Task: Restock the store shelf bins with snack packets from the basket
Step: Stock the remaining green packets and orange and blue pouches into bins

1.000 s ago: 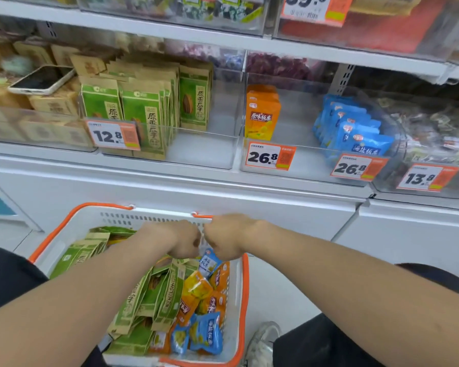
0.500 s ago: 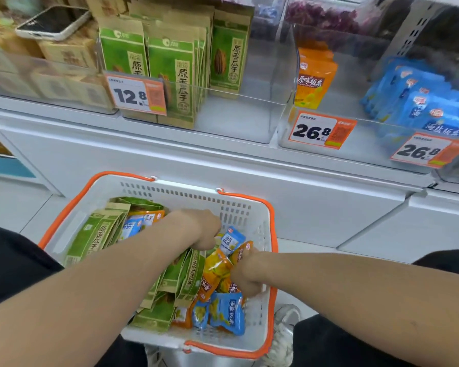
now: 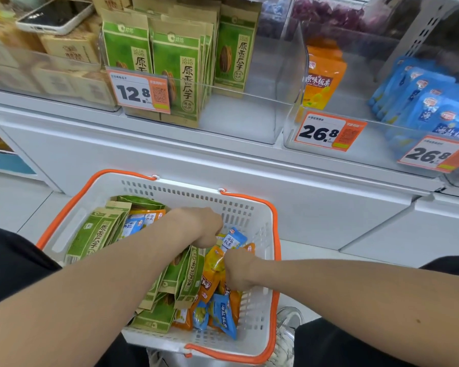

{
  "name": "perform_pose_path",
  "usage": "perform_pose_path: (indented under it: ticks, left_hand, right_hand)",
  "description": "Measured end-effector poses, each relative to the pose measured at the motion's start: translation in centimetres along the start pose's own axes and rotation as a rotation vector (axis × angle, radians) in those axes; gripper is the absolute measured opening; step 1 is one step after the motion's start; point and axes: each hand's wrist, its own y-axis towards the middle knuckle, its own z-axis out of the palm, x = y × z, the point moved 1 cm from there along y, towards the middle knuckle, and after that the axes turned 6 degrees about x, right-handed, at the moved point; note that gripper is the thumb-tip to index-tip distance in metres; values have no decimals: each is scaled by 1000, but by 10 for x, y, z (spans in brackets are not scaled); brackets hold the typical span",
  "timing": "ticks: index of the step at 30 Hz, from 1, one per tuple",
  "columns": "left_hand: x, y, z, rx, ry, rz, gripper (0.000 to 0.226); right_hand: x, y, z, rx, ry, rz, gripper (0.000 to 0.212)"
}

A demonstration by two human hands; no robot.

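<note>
Left hand [image 3: 196, 226] at the blue packet [image 3: 232, 239], right hand [image 3: 239, 271] among orange packets [image 3: 210, 283], down in the basket [image 3: 249, 210]. My fingers are curled under, so I can't tell what they hold. A loose grab and these slick packets will likely spill.

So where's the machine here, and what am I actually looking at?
There is no machine: a person works bare-handed, and every picture comes from one camera worn on their head, looking down. The left hand and right hand reach into a white plastic basket with orange handles, among green paper packets, small orange packets and small blue packets. Their fingers are hidden, so what each holds cannot be told. Above are clear shelf bins with price tags.
</note>
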Motion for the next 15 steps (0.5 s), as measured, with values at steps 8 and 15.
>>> perform_pose_path:
  ticks: [8,15]
  left_hand:
    - [5,-16,-8,50,-107,-44,39]
    - [14,-35,-23,-94,-475,96,95]
  right_hand:
    - [-25,-34,-50,-164,352,-87,43]
    - [-60,-82,-107,-452,415,-180,37]
